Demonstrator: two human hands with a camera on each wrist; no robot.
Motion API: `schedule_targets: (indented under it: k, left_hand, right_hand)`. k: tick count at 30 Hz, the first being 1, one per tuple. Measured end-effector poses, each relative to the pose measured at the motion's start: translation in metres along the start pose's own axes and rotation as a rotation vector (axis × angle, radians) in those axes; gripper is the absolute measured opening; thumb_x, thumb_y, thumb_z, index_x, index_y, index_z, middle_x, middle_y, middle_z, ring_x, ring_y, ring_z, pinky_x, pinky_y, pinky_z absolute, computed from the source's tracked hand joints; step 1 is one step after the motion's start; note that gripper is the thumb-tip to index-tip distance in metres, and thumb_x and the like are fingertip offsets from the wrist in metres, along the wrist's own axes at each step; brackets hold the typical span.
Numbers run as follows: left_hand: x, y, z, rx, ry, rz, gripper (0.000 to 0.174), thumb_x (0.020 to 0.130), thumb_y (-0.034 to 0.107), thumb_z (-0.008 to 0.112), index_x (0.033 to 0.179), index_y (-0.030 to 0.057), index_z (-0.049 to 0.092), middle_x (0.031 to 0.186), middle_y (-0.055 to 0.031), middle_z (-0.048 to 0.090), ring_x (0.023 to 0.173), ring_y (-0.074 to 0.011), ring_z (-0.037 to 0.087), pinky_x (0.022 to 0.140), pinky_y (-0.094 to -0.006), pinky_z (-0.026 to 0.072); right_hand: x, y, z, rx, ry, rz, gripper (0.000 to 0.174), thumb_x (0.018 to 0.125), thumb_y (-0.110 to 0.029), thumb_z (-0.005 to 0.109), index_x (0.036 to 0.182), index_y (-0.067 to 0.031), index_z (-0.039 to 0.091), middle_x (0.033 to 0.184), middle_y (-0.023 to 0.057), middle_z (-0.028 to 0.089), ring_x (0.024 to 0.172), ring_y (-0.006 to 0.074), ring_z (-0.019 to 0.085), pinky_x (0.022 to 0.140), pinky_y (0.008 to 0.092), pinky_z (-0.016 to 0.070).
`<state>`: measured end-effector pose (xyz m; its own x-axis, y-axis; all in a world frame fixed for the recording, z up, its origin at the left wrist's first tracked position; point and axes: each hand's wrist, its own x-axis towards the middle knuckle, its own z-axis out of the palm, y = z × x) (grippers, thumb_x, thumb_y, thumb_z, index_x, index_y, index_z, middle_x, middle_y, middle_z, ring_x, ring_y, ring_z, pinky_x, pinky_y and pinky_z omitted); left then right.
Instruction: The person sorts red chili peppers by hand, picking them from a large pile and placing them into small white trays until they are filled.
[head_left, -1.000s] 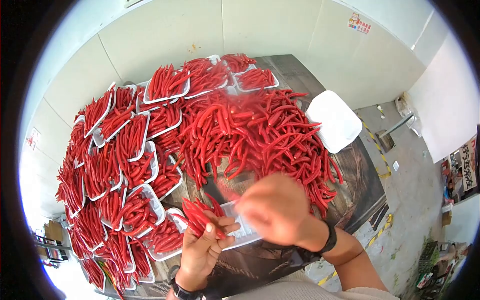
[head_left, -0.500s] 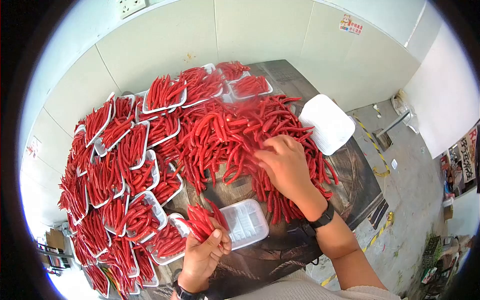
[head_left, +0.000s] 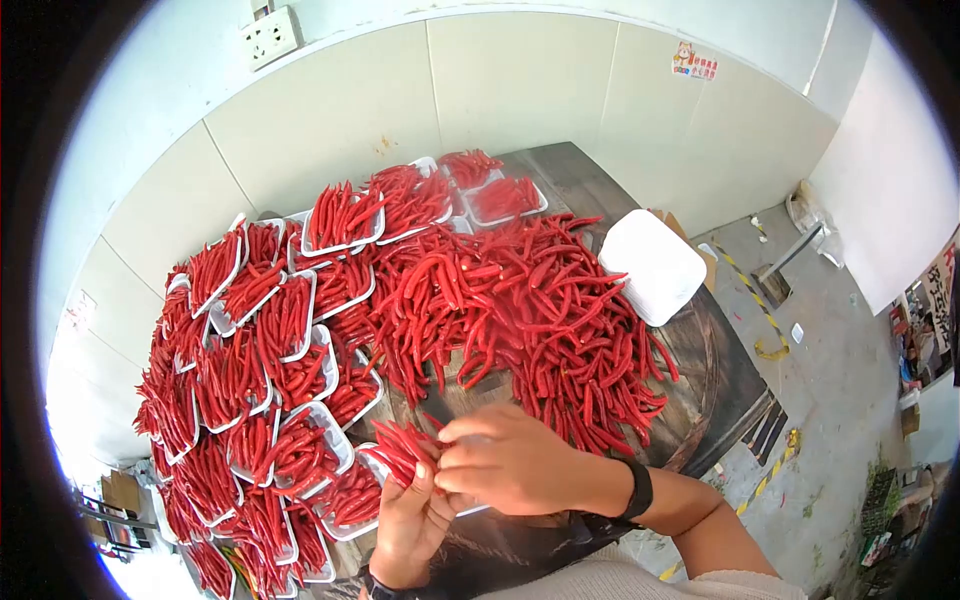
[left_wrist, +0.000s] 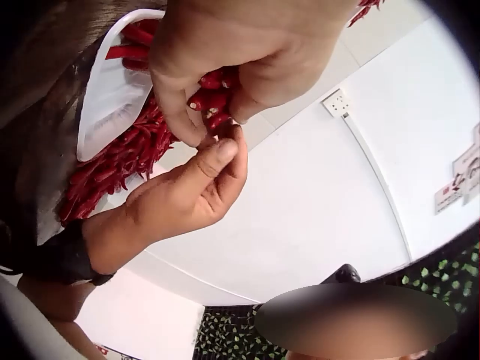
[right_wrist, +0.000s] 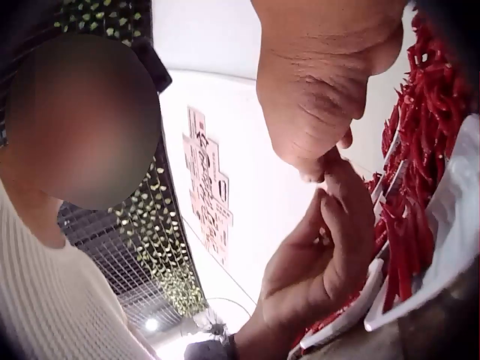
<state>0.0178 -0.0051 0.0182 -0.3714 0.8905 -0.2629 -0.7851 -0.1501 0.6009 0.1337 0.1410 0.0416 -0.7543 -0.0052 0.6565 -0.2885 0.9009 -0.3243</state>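
Observation:
My left hand [head_left: 408, 520] grips a small bunch of red chili peppers [head_left: 398, 447], tips pointing up and away. My right hand [head_left: 515, 465] meets it from the right, thumb and fingers at the bunch. In the left wrist view, the stem ends of the held peppers [left_wrist: 210, 101] show between the left fingers, and the right thumb and fingertips pinch at the lowest pepper. A white tray [left_wrist: 112, 101] lies beneath the hands, mostly hidden by them in the head view. The right wrist view shows both hands joined, the peppers between them hidden.
A big loose heap of red chilies [head_left: 560, 340] covers the table's middle. Many white trays of chilies [head_left: 300, 440] are stacked along the left and back. A stack of empty white trays [head_left: 652, 268] stands at the right, near the table edge [head_left: 745, 365].
My right hand reached from near the left hand to the heap, then came back to the bunch. The left hand kept hold of its peppers. The head view tilted slightly.

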Motion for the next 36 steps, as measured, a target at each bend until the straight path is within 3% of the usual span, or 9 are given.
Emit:
schedule_targets:
  k: [2,6,12,14,19,22,28,32,36]
  left_hand:
    - [-0.001,-0.002,-0.010,0.041,-0.010,-0.016,0.023,0.099,0.015,0.050,0.119,0.0043,0.051,0.103,-0.0109,0.063,0.098,-0.0267,0.064,0.084,-0.0442,0.0573]
    - [0.000,-0.001,-0.010,0.002,-0.082,-0.035,0.021,0.096,0.014,0.056,0.115,0.0049,0.052,0.097,-0.0089,0.061,0.086,-0.0210,0.063,0.072,-0.0341,0.0556]
    - [0.000,-0.005,-0.008,0.070,-0.111,-0.097,0.020,0.096,0.013,0.055,0.114,0.0068,0.051,0.089,-0.0045,0.053,0.081,-0.0174,0.053,0.066,-0.0272,0.0498]
    - [0.001,-0.006,-0.013,0.071,-0.133,-0.085,0.018,0.095,0.013,0.055,0.113,0.0069,0.052,0.091,-0.0057,0.055,0.079,-0.0187,0.055,0.063,-0.0263,0.0487]
    - [-0.001,-0.006,-0.001,0.207,0.025,-0.043,0.019,0.098,0.015,0.051,0.114,0.0044,0.052,0.104,-0.0136,0.062,0.095,-0.0289,0.065,0.075,-0.0370,0.0581]
    - [-0.001,-0.007,0.006,0.138,0.049,-0.012,0.022,0.099,0.015,0.049,0.117,0.0027,0.051,0.109,-0.0149,0.062,0.102,-0.0299,0.064,0.085,-0.0416,0.0573]
    - [0.000,-0.005,-0.002,-0.034,-0.046,0.070,0.025,0.098,0.012,0.050,0.121,0.0025,0.047,0.110,-0.0137,0.060,0.101,-0.0241,0.062,0.088,-0.0399,0.0548]
    - [0.000,-0.003,-0.011,0.056,0.030,0.017,0.022,0.095,0.008,0.055,0.117,0.0038,0.051,0.102,-0.0109,0.063,0.091,-0.0200,0.066,0.075,-0.0333,0.0581]
    - [0.000,-0.001,-0.009,0.005,0.030,-0.030,0.017,0.094,0.008,0.058,0.110,0.0044,0.055,0.097,-0.0111,0.065,0.084,-0.0203,0.067,0.070,-0.0316,0.0590]
  right_hand:
    - [0.000,0.009,-0.008,0.119,0.017,0.074,0.017,0.080,-0.016,0.066,0.097,-0.0108,0.065,0.100,0.0038,0.062,0.106,0.0264,0.056,0.087,0.0418,0.0430]
    - [0.002,0.052,-0.021,-0.516,0.212,0.493,0.014,0.079,-0.016,0.065,0.091,-0.0093,0.065,0.092,0.0063,0.061,0.099,0.0279,0.055,0.085,0.0440,0.0422]
    - [-0.016,0.085,-0.016,-0.706,0.136,0.442,0.013,0.076,-0.012,0.066,0.088,-0.0087,0.064,0.088,0.0067,0.060,0.091,0.0280,0.056,0.081,0.0433,0.0417]
    - [-0.016,0.080,-0.023,-0.687,0.224,0.457,0.012,0.076,-0.012,0.067,0.086,-0.0090,0.063,0.086,0.0068,0.060,0.088,0.0282,0.056,0.079,0.0432,0.0416]
    - [-0.002,0.045,-0.037,-0.484,0.389,0.448,0.015,0.076,-0.013,0.070,0.085,-0.0101,0.059,0.076,0.0057,0.058,0.076,0.0286,0.057,0.072,0.0428,0.0406]
    - [0.004,0.013,-0.015,-0.317,0.340,0.259,0.017,0.077,-0.015,0.070,0.090,-0.0094,0.061,0.081,0.0030,0.061,0.083,0.0243,0.060,0.074,0.0399,0.0423]
    - [0.003,-0.011,0.012,-0.032,0.130,0.136,0.017,0.077,-0.018,0.069,0.089,-0.0067,0.065,0.097,0.0027,0.063,0.099,0.0238,0.059,0.084,0.0397,0.0436]
    - [0.002,0.009,0.006,0.150,0.162,0.147,0.013,0.079,-0.015,0.068,0.089,-0.0067,0.066,0.097,0.0049,0.063,0.101,0.0268,0.058,0.086,0.0412,0.0440]
    - [0.010,0.050,-0.006,-0.443,0.255,0.436,0.014,0.080,-0.014,0.067,0.092,-0.0074,0.065,0.093,0.0074,0.061,0.093,0.0289,0.057,0.084,0.0427,0.0422]
